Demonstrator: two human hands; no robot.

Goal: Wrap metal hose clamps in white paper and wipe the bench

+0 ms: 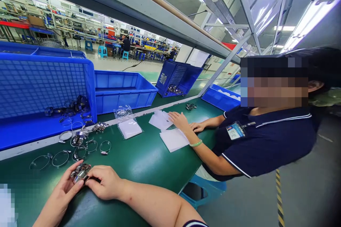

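Note:
Metal hose clamps [81,172], bunched together, are between my hands just above the green table. My left hand [61,190] has its fingers and thumb wrapped around the bunch from the left. From the right, my right hand [104,181] pinches the bunch's edge with thumb and forefinger. Beyond my hands lie several loose clamps, among them one open ring [60,158] and another ring [105,147]. A pile of clamps [80,137] rests near the table's far edge. How many clamps I hold cannot be made out.
Left of the far edge, a tipped blue crate [48,136] holds more clamps. Behind stand a blue bin [119,97] and a tilted crate [183,74]. A bagged white stack [129,128] lies mid-table. At right, a co-worker [266,145] rests hands by white sheets [173,139].

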